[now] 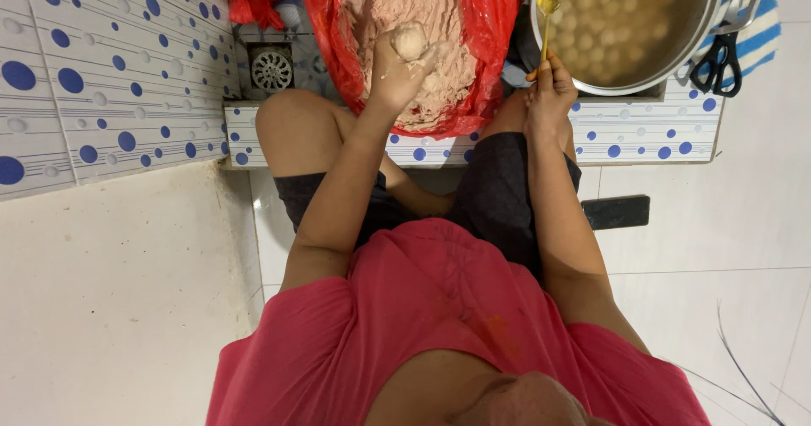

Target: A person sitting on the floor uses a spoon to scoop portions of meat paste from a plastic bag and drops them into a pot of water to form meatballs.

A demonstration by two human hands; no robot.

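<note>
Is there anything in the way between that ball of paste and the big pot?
Nothing solid shows. The paste ball sits in the left hand over the red bag. Between it and the pot are the bag's edge and the spoon held by the right hand.

Pretty evenly lit from above, soft shadows only. A bit of glare is seen on the white floor tiles point(127, 308). Edges are stretched wide-angle style; nearest red shirt point(439, 325) is blurred.
</note>
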